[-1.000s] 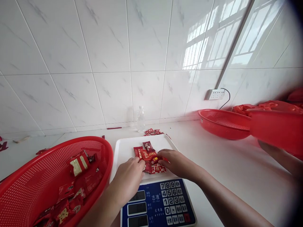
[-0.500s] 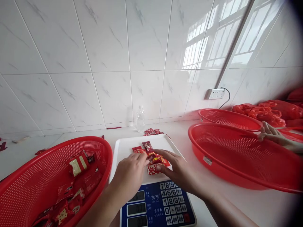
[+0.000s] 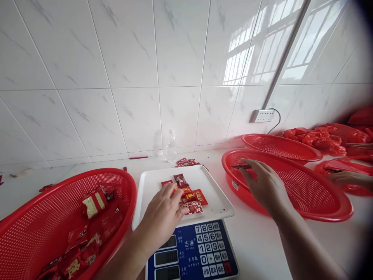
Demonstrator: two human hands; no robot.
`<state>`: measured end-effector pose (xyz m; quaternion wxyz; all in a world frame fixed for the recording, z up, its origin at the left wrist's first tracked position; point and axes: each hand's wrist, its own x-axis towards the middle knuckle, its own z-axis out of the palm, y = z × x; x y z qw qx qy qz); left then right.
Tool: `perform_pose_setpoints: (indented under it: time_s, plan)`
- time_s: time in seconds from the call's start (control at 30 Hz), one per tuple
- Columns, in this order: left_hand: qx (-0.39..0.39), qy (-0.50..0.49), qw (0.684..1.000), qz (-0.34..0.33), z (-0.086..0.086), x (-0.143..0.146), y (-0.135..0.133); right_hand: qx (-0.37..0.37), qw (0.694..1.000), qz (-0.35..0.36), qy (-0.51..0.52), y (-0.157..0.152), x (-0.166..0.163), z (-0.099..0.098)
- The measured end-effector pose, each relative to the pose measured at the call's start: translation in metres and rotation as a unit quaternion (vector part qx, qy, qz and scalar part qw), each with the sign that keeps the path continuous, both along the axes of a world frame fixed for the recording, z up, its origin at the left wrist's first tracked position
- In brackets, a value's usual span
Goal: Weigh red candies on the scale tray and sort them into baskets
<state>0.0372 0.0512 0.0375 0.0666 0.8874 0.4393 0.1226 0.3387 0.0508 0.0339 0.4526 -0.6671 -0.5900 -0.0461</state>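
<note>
Left basket: a red mesh-walled basket (image 3: 37, 219), just left of the scale (image 3: 189, 254), with wrapped packets lying in its bottom; one cream-and-red packet (image 3: 93, 204) lies on that basket's side nearer the scale.
Left hand: the left hand (image 3: 163, 208) reaches in over the scale from its near left, palm down, fingers loosely bent and apart, thumb standing away from them; it covers part of the packets, and whether the fingertips touch them I cannot tell.
White tray: the tray (image 3: 153, 179) tops the scale behind its blue panel of number keys and displays.
Red packets: the small red packets (image 3: 190, 197) lie flat in a cluster on the scale's tray, some overlapping, a dark red one at the back and a flower-patterned one at the front.
Bottle: a clear bottle (image 3: 171, 146) stands upright behind the scale, by the tiled wall.
Loose packets: red-and-white packets (image 3: 186, 162) lie on the counter just behind the scale.
Right hand: the right hand (image 3: 268, 190), right of the scale, is above the near right basket (image 3: 303, 190), thumb and fingers pinching a small dark thing (image 3: 241, 166), seen edge-on.
Far right: another person's hand (image 3: 351, 179), well right of the scale, by red plastic.
</note>
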Motion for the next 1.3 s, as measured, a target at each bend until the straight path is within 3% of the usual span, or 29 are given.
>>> perform_pose_setpoints:
  time_s: [0.07,0.13,0.27,0.4,0.6,0.8,1.0,1.1,1.17,1.23,1.3]
  plan:
    - [-0.009,0.040,0.999,0.023,-0.003,-0.001,0.002,-0.029,0.999,0.024,-0.020,0.002,-0.002,-0.006]
    - [-0.020,0.063,0.997,0.032,-0.005,-0.002,0.004,-0.079,0.991,0.102,-0.041,0.000,-0.022,-0.013]
    - [-0.021,0.075,0.996,0.034,-0.006,-0.004,0.006,-0.203,0.926,0.301,-0.100,-0.009,-0.078,-0.018]
    - [-0.015,0.080,0.996,0.034,-0.004,-0.004,0.005,-0.248,0.889,0.364,-0.128,-0.010,-0.105,-0.009]
    - [-0.010,0.077,0.997,0.027,-0.004,-0.005,0.005,-0.224,0.907,0.338,-0.116,-0.003,-0.100,-0.010]
    - [-0.024,0.069,0.997,0.023,-0.003,-0.005,0.004,-0.145,0.936,0.310,-0.078,0.002,-0.091,-0.021]
    - [-0.043,0.062,0.997,0.020,0.000,-0.004,0.003,-0.042,0.987,0.136,-0.070,0.020,-0.024,-0.007]
    - [-0.050,0.052,0.997,0.008,-0.001,-0.004,0.002,-0.047,0.995,0.042,-0.083,0.028,0.015,-0.002]
    - [-0.052,0.037,0.998,-0.003,-0.003,-0.004,0.001,-0.075,0.993,0.009,-0.089,0.031,0.024,-0.003]
    - [-0.040,0.011,0.999,-0.015,-0.005,-0.004,0.001,-0.115,0.988,0.023,-0.099,0.032,0.013,-0.008]
    - [-0.006,-0.021,1.000,-0.011,-0.006,-0.003,0.002,-0.159,0.977,0.089,-0.114,0.031,-0.015,-0.013]
